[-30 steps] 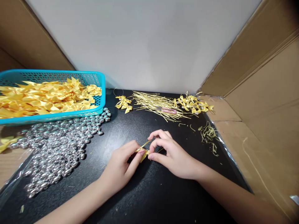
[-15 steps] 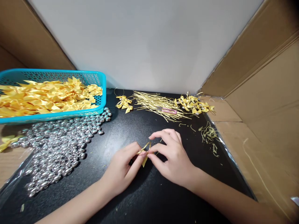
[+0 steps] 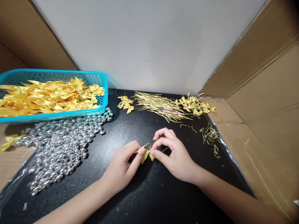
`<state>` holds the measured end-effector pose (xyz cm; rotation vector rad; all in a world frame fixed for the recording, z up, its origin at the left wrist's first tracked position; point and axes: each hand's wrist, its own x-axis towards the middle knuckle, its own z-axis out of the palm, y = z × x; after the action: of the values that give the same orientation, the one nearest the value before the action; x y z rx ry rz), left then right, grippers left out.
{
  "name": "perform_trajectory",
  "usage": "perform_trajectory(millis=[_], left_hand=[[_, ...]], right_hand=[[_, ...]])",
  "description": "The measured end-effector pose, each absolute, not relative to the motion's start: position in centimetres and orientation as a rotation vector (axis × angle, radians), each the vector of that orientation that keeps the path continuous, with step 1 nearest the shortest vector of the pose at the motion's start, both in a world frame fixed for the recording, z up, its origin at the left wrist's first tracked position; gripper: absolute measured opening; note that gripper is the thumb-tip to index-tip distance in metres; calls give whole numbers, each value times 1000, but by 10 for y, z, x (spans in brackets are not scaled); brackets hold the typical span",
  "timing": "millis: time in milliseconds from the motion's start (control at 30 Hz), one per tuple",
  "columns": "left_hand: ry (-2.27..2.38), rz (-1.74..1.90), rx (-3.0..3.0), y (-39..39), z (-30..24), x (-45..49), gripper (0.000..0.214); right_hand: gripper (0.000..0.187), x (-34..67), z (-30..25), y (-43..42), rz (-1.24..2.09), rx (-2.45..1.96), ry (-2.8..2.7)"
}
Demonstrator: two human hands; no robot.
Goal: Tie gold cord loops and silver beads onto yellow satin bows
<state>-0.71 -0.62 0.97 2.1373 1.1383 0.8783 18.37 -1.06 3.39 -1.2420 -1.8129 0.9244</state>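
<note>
Left hand [image 3: 122, 163], right hand [image 3: 179, 157] bare; 2 bare forearms [image 3: 79, 199]; slender fingers [image 3: 164, 142]

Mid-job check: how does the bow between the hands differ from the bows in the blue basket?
The held bow sits singly between the left hand and right hand; the basket bows lie heaped in the blue basket. A gold cord loops by the held bow; I see none among the basket bows. Both are yellow with pointed tails.
</note>
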Motion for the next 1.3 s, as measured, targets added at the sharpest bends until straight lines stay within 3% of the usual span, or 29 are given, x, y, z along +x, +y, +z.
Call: perform_trajectory(millis=[200,467,600,700,833,933,1033,1300], left_hand=[[1174,868,2103,-6,13,-6,33],[1179,863,2107,-6,8,-8,33],[1179,884,2136,-8,8,-7,30],[1164,903,2149,-10,9,-6,29],[1124,908,2153,-12,9,-4,28],[1140,907,2141,-11,9,-4,28],[1160,907,2147,-11,9,-5,29],[1155,931,2177,-9,9,-4,30]], right_hand=[[15,186,42,-12,708,-1262,-1935],[13,188,48,-9,829,-1334,-1849],[3,185,48,-15,633,-1247,-1913],[17,181,41,-23,467,-1223,-2058],[3,177,28,-28,276,-1234,-2086],[11,175,26,-28,220,-1215,-2044],[12,174,29,-26,339,-1208,-1929],[9,176,26,-19,1029,-1168,-1599]])
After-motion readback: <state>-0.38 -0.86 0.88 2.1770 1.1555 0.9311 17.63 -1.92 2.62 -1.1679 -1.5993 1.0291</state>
